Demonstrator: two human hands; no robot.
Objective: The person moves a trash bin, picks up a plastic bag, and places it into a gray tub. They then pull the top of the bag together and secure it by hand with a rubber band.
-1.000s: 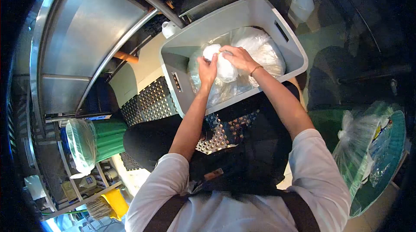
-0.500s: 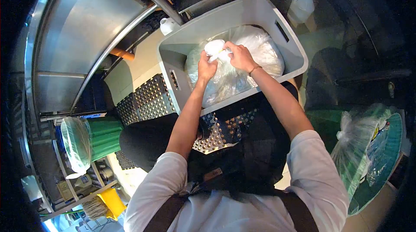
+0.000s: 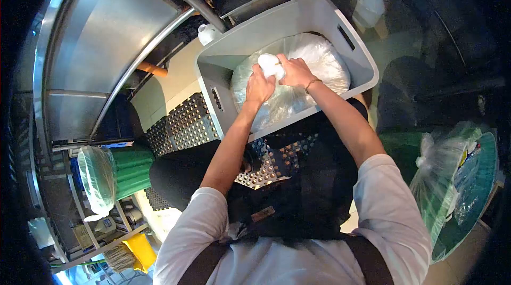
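Inside a grey plastic tub (image 3: 287, 12) lies a large clear plastic bag (image 3: 319, 64), its surface crinkled and shiny. A bunched white knot of plastic (image 3: 270, 65) rises from the bag near the tub's middle. My left hand (image 3: 260, 87) is closed on the knot from the left side, fingers pointing up. On the knot's right side, my right hand (image 3: 296, 71) is closed with its fingertips pressed on the plastic. A thin band circles the right wrist. The two hands are close together, with the white plastic between them.
White jugs stand behind the tub, one at left (image 3: 208, 33) and one at right (image 3: 370, 7). Green bins with clear liners are at left (image 3: 130, 170) and right (image 3: 463, 221). A perforated black mat (image 3: 183, 125), metal frame (image 3: 143, 53) and yellow object (image 3: 140, 252) are also visible.
Both hands have shifted slightly, the left one moving right and down. The white plastic between them looks more tightly bunched and sits a little further right.
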